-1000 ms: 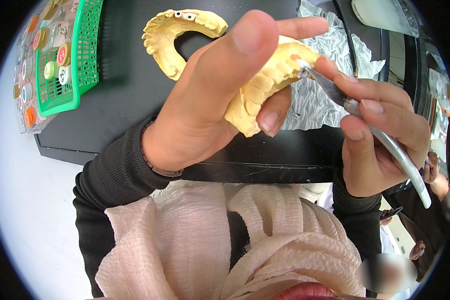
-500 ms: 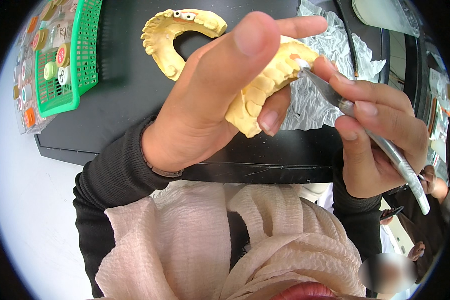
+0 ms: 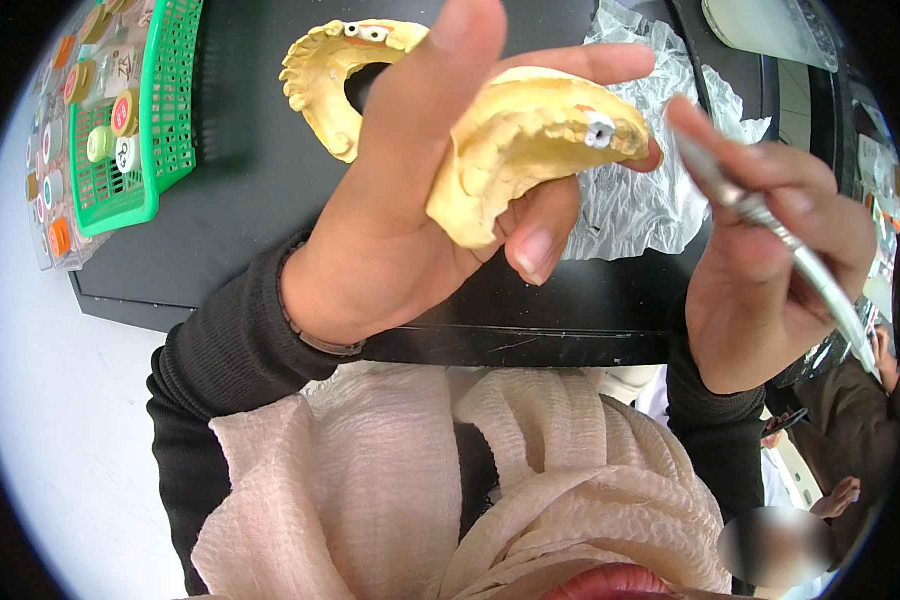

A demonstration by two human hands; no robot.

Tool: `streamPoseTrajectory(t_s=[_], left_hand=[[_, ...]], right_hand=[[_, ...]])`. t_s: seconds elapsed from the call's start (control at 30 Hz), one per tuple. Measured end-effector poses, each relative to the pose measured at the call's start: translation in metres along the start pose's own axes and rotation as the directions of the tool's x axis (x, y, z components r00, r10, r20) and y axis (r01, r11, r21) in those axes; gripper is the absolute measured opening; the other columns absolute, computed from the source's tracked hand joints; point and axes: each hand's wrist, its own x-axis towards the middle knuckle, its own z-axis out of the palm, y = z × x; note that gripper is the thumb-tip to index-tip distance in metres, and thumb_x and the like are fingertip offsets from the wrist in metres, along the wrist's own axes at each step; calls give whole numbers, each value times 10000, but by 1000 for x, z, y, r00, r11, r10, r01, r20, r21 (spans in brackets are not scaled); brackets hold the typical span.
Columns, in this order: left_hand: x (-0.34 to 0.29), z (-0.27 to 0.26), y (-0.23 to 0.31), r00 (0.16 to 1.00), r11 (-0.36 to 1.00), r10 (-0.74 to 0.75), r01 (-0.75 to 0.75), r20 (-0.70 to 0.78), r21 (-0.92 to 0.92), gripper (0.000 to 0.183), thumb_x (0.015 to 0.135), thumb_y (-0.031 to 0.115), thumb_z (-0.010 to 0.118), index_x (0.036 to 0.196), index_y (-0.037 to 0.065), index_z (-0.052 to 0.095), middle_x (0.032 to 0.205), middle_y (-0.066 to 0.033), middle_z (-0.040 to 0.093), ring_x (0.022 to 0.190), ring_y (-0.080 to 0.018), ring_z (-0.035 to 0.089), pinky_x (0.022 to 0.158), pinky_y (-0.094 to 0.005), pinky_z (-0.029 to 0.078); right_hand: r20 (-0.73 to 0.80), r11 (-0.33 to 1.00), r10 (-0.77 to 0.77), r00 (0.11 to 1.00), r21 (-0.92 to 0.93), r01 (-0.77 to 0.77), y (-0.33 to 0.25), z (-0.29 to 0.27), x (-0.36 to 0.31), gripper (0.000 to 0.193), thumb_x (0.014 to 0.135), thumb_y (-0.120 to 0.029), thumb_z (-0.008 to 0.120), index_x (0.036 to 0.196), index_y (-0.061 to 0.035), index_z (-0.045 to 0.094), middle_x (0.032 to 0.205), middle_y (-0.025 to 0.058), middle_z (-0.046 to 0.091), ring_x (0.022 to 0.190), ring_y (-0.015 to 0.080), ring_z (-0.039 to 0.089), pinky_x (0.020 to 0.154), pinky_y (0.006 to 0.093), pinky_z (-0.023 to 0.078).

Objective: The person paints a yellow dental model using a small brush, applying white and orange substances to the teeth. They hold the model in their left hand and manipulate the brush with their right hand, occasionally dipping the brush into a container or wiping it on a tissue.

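A yellow plaster dental model [image 3: 515, 145] rests in my left hand [image 3: 390, 200], with the thumb raised on one side and fingers supporting it from behind and below. Near its right end sits a white tooth piece [image 3: 599, 130] with a dark hole, beside a small orange-red patch. My right hand [image 3: 770, 230] grips a silver scalpel-like knife [image 3: 805, 258] by its knurled handle. The knife's tip is blurred and stands apart from the model, to its right. Behind my left hand a second yellow dental model [image 3: 315, 85] lies on the black table, carrying two white pieces with holes.
A green plastic basket [image 3: 150, 120] with several small capped jars stands at the left on the table [image 3: 240, 220]. Crumpled translucent wrap [image 3: 640, 215] lies beyond my hands, crossed by a black cable [image 3: 692, 50]. A translucent container [image 3: 770, 30] is at the far right; other people are at the right edge.
My right hand has drawn the knife away from the white tooth piece, to the right. My left hand has tilted the model, so its inner side and the piece's hole now show.
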Motion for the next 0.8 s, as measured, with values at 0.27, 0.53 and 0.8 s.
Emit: streamPoseTrajectory(t_s=[0.27, 0.53, 0.8], left_hand=[[4, 4, -3, 996, 978, -94, 91, -6, -185, 1008, 783, 718, 264, 1298, -142, 163, 1006, -263, 558, 398, -56, 487, 360, -158, 429], [-1, 8, 3, 981, 967, -188, 178, -38, -185, 1015, 782, 723, 250, 1299, -145, 154, 989, -256, 567, 400, -59, 487, 362, -159, 423], [0, 12, 0, 984, 981, -158, 147, -82, -128, 1017, 768, 746, 227, 1303, -118, 209, 786, -149, 593, 382, -41, 420, 351, -159, 372]], right_hand=[[-321, 985, 103, 941, -101, -142, -3, -9, 5, 274, 959, -296, 320, 1038, -100, 496, 1173, 198, 500, 867, 139, 487, 746, 266, 405], [-227, 932, 293, 929, 285, -224, 3, -15, 1, 226, 953, -281, 344, 1038, -104, 456, 1170, 177, 489, 942, 154, 553, 807, 259, 438], [-112, 981, 186, 976, -25, -190, -7, -1, 4, 188, 859, -77, 527, 1024, -31, 450, 1060, 191, 510, 920, 216, 599, 803, 272, 505]])
